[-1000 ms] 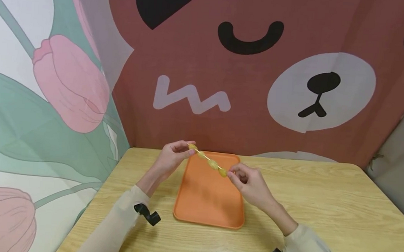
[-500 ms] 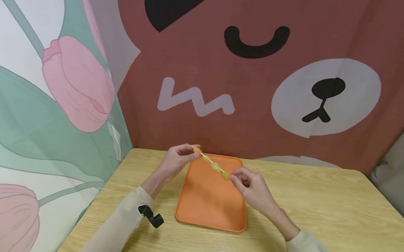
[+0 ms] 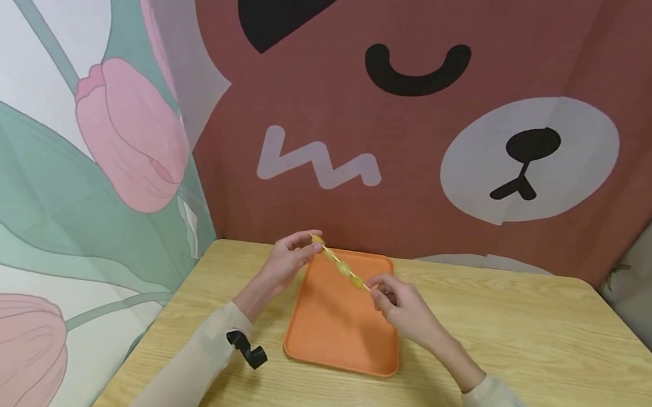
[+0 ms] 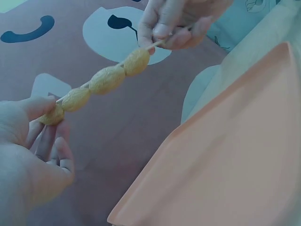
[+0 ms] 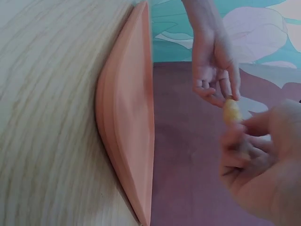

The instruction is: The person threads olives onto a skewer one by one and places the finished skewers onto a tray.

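A thin wooden skewer threaded with several yellowish, wrinkled oval food pieces (image 3: 343,268) is held up slanting over the orange tray (image 3: 346,329). My left hand (image 3: 286,260) pinches the food piece at the upper end between thumb and fingers; the stick's tip pokes out beside the thumb (image 4: 40,107). At the lower end, my right hand (image 3: 409,305) grips the bare stick, a short stretch of which shows between the fingers and the last piece (image 4: 137,61). In the right wrist view, the right fingers hide most of the stick.
The tray lies flat on a light wood-grain table (image 3: 497,338). Behind stands a brown cloth backdrop (image 3: 303,208) with a bear face, and a tulip-print cloth (image 3: 134,136) hangs at the left. Black wrist mounts (image 3: 246,350) sit on the beige sleeves (image 3: 193,357).
My right fingertips, earlier right at the last food piece, now sit a little farther along the bare stick. The left hand keeps its pinch, and the head view has shifted slightly.
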### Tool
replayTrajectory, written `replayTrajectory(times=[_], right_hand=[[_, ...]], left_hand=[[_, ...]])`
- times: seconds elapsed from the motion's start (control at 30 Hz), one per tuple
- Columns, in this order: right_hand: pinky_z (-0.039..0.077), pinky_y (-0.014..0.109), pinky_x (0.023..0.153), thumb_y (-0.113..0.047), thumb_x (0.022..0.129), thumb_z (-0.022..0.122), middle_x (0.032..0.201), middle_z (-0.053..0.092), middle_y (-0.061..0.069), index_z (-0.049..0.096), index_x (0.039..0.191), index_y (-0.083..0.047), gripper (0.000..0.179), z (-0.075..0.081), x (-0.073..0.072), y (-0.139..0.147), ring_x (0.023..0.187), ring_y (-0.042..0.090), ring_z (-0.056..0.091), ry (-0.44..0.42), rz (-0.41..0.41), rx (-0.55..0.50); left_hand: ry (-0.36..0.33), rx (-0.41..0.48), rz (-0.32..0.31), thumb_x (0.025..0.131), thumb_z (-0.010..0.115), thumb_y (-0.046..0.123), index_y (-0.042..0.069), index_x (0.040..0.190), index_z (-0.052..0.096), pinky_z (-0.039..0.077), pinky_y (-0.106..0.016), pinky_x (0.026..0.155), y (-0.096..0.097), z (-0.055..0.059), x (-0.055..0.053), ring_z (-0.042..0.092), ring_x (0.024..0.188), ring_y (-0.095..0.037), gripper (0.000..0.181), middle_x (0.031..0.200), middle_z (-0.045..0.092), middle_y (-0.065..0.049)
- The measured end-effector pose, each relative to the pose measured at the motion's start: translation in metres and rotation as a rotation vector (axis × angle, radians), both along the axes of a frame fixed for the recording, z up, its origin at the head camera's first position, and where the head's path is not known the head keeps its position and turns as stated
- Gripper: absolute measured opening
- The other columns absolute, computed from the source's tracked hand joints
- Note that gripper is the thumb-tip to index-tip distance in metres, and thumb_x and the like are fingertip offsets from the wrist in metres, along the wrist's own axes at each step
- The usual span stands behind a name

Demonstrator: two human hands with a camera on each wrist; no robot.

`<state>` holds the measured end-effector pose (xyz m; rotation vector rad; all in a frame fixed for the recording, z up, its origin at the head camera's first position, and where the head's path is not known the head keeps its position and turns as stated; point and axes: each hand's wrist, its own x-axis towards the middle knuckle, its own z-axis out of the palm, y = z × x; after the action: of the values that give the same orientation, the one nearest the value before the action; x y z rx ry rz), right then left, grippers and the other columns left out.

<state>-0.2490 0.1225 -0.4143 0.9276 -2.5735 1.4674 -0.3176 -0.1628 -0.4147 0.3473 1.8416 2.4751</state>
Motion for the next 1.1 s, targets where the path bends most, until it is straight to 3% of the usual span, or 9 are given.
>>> replayTrajectory(times=[0.2,0.37,0.53,0.67,0.77,0.9,1.1], right_hand=[[0.053,0.031,0.055,0.0,0.103,0.058,0.091,0.064,0.002,0.063,0.122,-0.004,0.02,-0.005,-0.001,0.0,0.066,0.034,0.064,-0.066,0.073,0.068],[0.053,0.032,0.054,0.0,0.102,0.061,0.088,0.065,0.005,0.066,0.114,-0.003,0.014,-0.008,-0.001,-0.002,0.066,0.034,0.065,-0.048,0.035,0.066],[0.049,0.029,0.049,0.003,0.101,0.059,0.086,0.067,0.013,0.067,0.111,-0.002,0.013,-0.014,-0.003,-0.004,0.066,0.034,0.066,-0.074,0.01,0.03],[0.05,0.028,0.048,0.008,0.099,0.059,0.088,0.068,0.018,0.066,0.111,0.006,0.014,-0.021,-0.005,-0.008,0.067,0.032,0.068,-0.118,-0.005,-0.027],[0.055,0.031,0.052,0.012,0.096,0.06,0.087,0.068,0.021,0.065,0.109,0.012,0.013,-0.028,-0.007,-0.011,0.067,0.029,0.069,-0.154,-0.03,-0.068],[0.058,0.035,0.058,0.014,0.094,0.061,0.085,0.068,0.022,0.064,0.106,0.015,0.012,-0.035,-0.008,-0.013,0.067,0.028,0.07,-0.207,-0.073,-0.088],[0.058,0.033,0.059,0.016,0.092,0.061,0.083,0.069,0.019,0.063,0.106,0.016,0.014,-0.043,-0.01,-0.013,0.068,0.03,0.071,-0.303,-0.107,-0.113]], left_hand=[[0.023,0.022,0.031,0.092,0.077,0.007,0.005,0.129,0.069,0.049,-0.038,0.1,-0.002,-0.003,-0.001,0.06,0.108,-0.022,0.038,0.127,0.059,-0.013],[0.045,-0.038,0.041,0.095,0.074,0.008,0.012,0.139,0.063,0.047,-0.038,0.103,-0.002,-0.004,-0.003,0.057,0.119,-0.022,0.045,0.132,0.059,-0.013],[0.076,-0.093,0.029,0.1,0.068,0.01,0.006,0.148,0.053,0.04,-0.04,0.11,-0.002,-0.008,-0.007,0.052,0.132,-0.025,0.05,0.143,0.056,-0.015],[0.086,-0.184,0.043,0.101,0.068,0.018,0.008,0.154,0.044,0.038,-0.039,0.111,-0.003,-0.01,-0.006,0.045,0.139,-0.028,0.059,0.149,0.052,-0.012],[0.083,-0.216,0.052,0.102,0.067,0.019,0.011,0.153,0.047,0.036,-0.045,0.112,-0.004,-0.012,-0.005,0.046,0.137,-0.031,0.056,0.147,0.053,-0.011],[0.057,-0.216,0.065,0.103,0.064,0.012,0.01,0.146,0.055,0.036,-0.053,0.111,-0.003,-0.013,-0.006,0.058,0.126,-0.028,0.044,0.141,0.058,-0.015],[0.036,-0.255,0.05,0.103,0.063,0.013,0.005,0.14,0.061,0.036,-0.057,0.109,0.0,-0.018,-0.009,0.062,0.118,-0.03,0.037,0.135,0.061,-0.021]])
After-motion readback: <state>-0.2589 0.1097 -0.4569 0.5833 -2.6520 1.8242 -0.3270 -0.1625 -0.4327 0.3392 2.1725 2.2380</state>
